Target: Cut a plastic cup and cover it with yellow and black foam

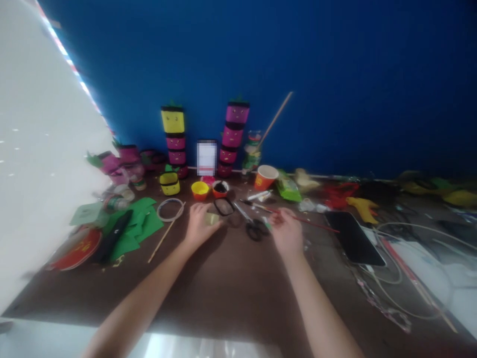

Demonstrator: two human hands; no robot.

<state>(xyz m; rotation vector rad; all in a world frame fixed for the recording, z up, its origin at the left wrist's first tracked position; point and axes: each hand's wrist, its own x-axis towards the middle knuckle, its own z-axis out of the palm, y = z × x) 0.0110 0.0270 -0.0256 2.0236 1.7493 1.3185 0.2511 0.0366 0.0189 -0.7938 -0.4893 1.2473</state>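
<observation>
My left hand [200,226] is closed on a small pale yellow-green piece [212,219], near the middle of the brown table [227,283]. A thin red paintbrush [313,223] lies in the closed fingers of my right hand [286,231], its dark tip pointing left. Between my hands are black-handled scissors [254,228] and a black ring-shaped piece [223,206]. Just beyond them stand a yellow cup [200,190] and a cup with dark contents [220,189]. Motion blur softens the fingers.
Stacked purple and yellow cups with faces [174,122] stand near the blue wall. Green sheets [136,228] and a stick [166,232] lie left. An orange paper cup [266,178], black tablet [354,238], yellow glue gun [363,209] and cables are right.
</observation>
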